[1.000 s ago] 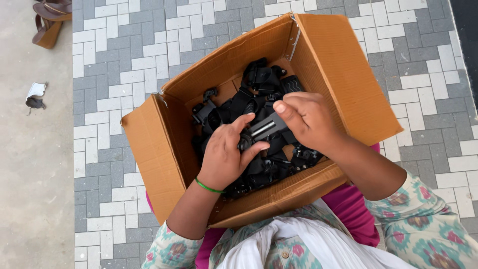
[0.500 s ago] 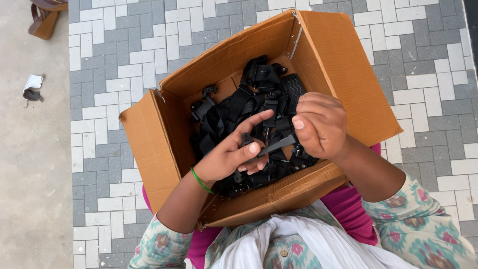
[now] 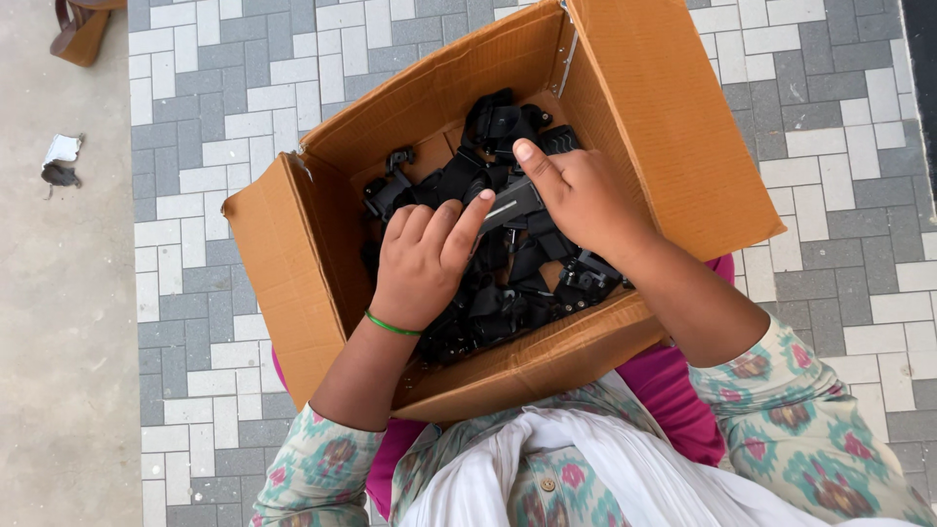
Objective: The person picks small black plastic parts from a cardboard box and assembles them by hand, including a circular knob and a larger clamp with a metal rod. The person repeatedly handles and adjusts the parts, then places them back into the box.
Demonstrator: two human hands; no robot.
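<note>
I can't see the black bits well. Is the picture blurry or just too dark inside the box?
Head view: sharp, not blurry; soft daylight, no glare. The black parts merge in the cardboard box's shade, under the left hand and right hand.

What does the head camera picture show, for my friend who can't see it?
Two hands, left hand and right hand, hold a black plastic clip together over an open cardboard box full of black clips on the person's lap, above grey-and-white paving.

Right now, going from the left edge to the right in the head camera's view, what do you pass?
Brown bag at top left → scrap of paper → cardboard box → left hand → black part held between both hands → right hand.
</note>
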